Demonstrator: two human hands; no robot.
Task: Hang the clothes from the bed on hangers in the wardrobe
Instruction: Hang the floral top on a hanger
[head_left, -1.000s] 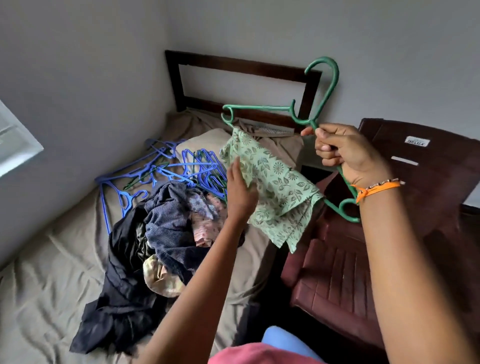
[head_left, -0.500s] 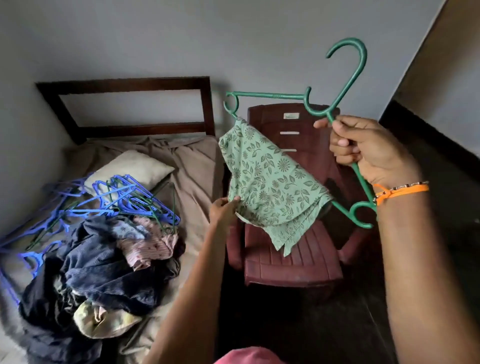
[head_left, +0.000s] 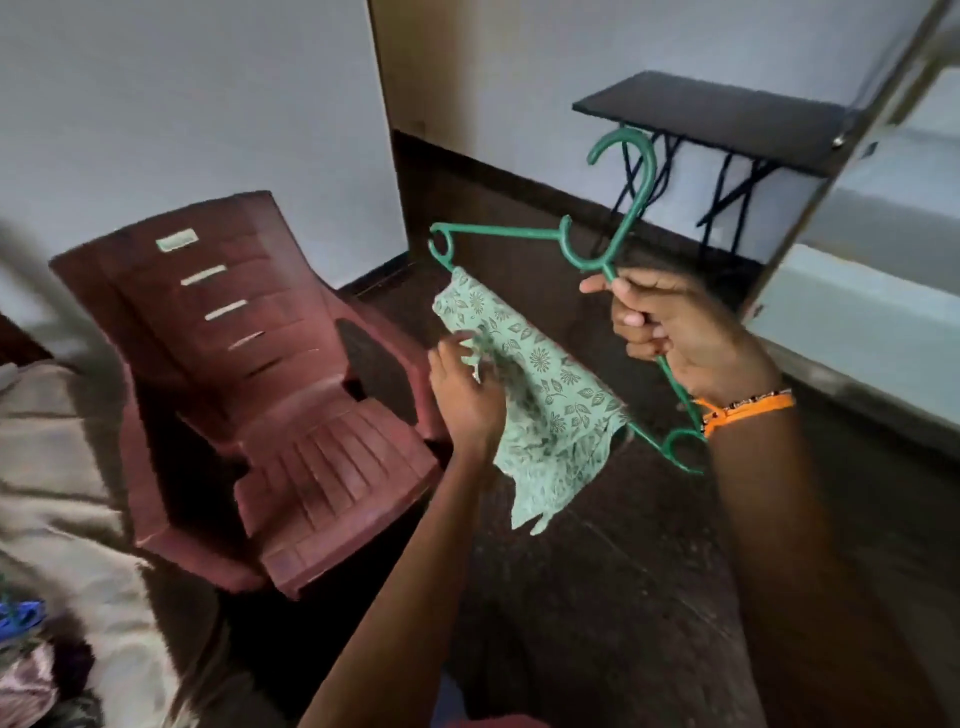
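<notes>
Bed (head_left: 62, 467) has swung aside since a second ago; right hand (head_left: 675, 332) grips the green hanger (head_left: 613, 249), floral cloth (head_left: 540, 395) draped below, left hand (head_left: 462, 384) pinching it—probably heading wardrobe-ward.

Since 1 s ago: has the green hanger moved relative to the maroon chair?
Yes. The green hanger was left of the maroon chair, over the bed; now it is to the chair's right.

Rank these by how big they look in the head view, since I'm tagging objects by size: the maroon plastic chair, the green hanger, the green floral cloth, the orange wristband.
1. Maroon plastic chair, clearly largest.
2. Green hanger and green floral cloth: too alike to rank; the hanger spans wider, while the cloth covers more area.
3. Orange wristband, smallest.
</notes>
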